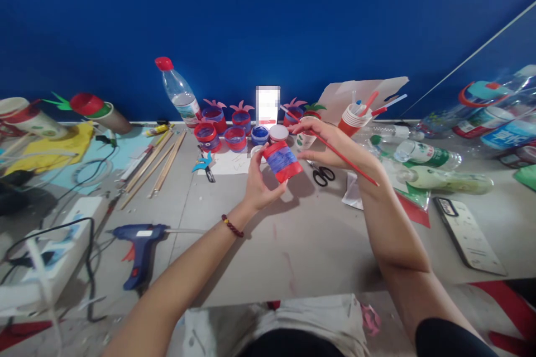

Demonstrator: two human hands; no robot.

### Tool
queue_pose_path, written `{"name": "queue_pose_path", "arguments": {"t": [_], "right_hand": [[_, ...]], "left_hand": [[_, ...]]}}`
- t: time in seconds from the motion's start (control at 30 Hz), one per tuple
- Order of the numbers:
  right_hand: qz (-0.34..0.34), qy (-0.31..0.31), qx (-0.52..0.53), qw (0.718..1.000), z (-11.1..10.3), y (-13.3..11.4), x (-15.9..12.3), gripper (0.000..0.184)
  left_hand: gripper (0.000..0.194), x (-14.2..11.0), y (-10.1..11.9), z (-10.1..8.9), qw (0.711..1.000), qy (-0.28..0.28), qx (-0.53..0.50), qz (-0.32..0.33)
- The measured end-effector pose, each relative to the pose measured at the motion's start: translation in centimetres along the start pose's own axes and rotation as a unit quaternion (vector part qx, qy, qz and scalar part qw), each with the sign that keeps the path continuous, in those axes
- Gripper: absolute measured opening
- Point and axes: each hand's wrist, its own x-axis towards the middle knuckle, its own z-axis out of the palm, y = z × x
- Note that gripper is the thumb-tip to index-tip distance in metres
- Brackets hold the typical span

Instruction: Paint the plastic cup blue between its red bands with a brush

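Note:
My left hand [260, 183] is wrapped round a small cup [283, 162] painted in red and blue bands, held tilted above the table. A long red paintbrush [350, 162] is gripped in my right hand [320, 139], its bristle end pointing away toward the back. The fingers of that hand are close to the cup's right side; whether they touch it I cannot tell. Just behind the cup stand an open jar of blue paint [260, 135] and a jar with a pale top [278, 133]. Several red and blue painted cups [235, 138] stand to their left.
Black scissors [321, 176] lie right of the cup. A blue glue gun [140, 240] and a power strip [71, 245] are at left, near wooden sticks [161, 164]. Plastic bottles [429, 154] and a phone [469, 234] lie at right. A lit screen [268, 106] stands against the blue wall.

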Motion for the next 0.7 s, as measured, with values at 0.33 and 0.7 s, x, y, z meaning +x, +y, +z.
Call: {"name": "queue_pose_path", "arguments": {"t": [0.33, 0.7], "right_hand": [[0.017, -0.168, -0.023, 0.985, -0.03, -0.97, -0.27, 0.071], [0.01, -0.161, -0.03, 0.986, 0.6, -0.44, -0.29, 0.061]], "left_hand": [[0.087, -0.38, -0.28, 0.15, 0.998, -0.038, -0.041, -0.003], [0.1, 0.02, 0.21, 0.02, 0.997, -0.064, -0.015, -0.045]]}}
